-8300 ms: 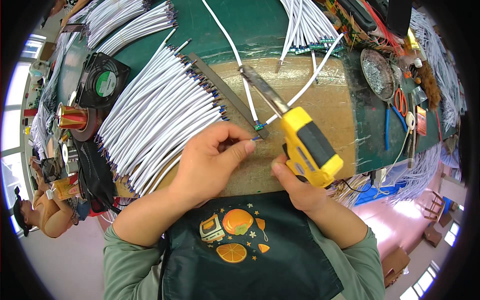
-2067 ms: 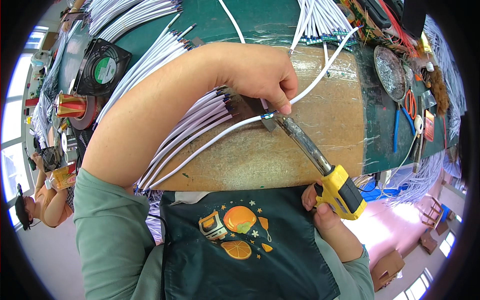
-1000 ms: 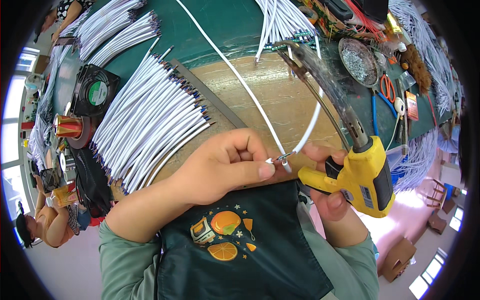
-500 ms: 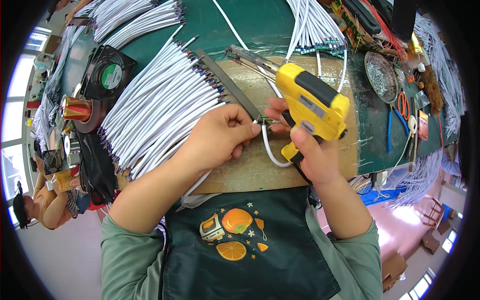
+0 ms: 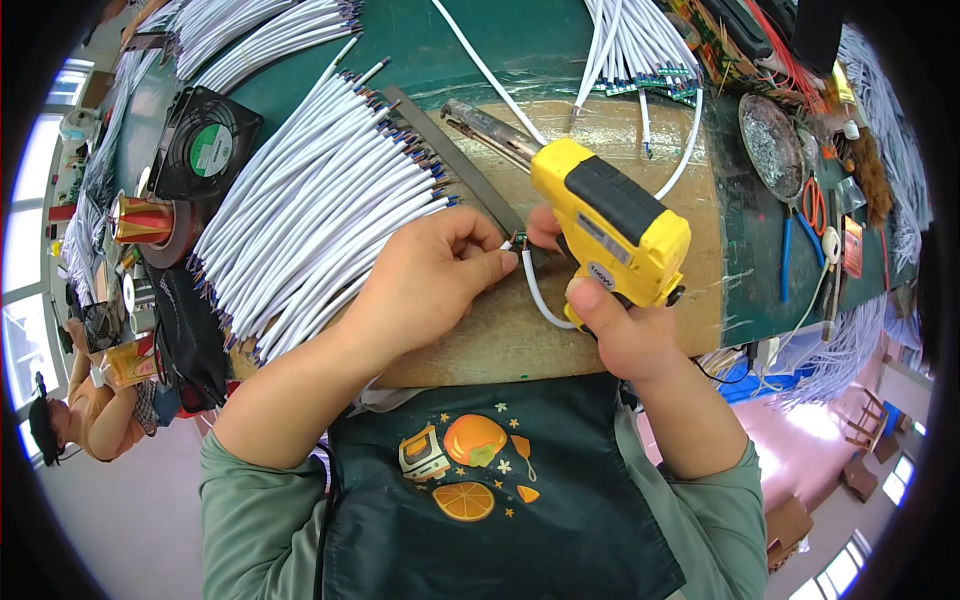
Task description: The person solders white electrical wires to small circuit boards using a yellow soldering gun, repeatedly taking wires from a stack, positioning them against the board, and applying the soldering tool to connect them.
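Observation:
My left hand (image 5: 425, 275) pinches a white cable end between thumb and forefinger, against a tiny green circuit board (image 5: 520, 241). From that board a second white cable (image 5: 534, 290) curves down and right. My right hand (image 5: 635, 335) is wrapped round the grip of a yellow and black soldering gun (image 5: 610, 215); its fingertips reach close to the board's right side. The gun's metal tip (image 5: 470, 118) points up and left, apart from the board. Beside my left hand lies a thick row of white cables (image 5: 320, 215) with dark wire ends, next to a grey metal bar (image 5: 450, 158).
A brown work board (image 5: 480, 362) lies on the green table. At the left stand a black fan (image 5: 207, 145) and a red-gold spool (image 5: 142, 220). Cables with green boards (image 5: 650, 75) lie at the back. On the right are a metal dish (image 5: 770, 150) and orange-handled scissors (image 5: 815, 205).
The soldering gun has shifted slightly left and tilted, its tip a little lower. My right fingers have drawn in closer beside the circuit board. My left hand keeps its pinch.

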### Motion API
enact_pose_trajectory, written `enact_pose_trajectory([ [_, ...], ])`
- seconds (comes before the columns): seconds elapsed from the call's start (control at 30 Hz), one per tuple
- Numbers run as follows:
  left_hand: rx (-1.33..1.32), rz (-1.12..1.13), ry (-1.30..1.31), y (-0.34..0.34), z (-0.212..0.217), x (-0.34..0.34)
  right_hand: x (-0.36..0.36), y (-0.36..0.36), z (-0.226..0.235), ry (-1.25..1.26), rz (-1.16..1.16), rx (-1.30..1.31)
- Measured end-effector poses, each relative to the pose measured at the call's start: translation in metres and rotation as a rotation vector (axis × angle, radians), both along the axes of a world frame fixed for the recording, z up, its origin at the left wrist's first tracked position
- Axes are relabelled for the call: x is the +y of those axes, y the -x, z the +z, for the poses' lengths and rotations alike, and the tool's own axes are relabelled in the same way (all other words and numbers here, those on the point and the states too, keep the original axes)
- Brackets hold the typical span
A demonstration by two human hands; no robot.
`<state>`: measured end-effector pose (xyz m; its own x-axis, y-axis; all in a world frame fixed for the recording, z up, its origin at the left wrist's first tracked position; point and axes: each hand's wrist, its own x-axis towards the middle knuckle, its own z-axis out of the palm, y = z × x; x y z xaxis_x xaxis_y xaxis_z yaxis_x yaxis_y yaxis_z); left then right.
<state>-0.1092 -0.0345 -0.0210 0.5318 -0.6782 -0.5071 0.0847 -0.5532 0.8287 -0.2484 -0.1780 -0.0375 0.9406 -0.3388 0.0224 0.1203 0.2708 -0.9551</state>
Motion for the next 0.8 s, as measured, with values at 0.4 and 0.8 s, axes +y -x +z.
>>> enact_pose_trajectory([
  [0.4,-0.513,-0.203,0.026,-0.012,0.021,-0.006,0.001,-0.003,-0.002,-0.05,-0.004,0.032],
  [0.8,-0.432,-0.108,0.02,-0.008,0.014,-0.007,-0.006,0.024,-0.002,-0.011,-0.014,-0.089],
])
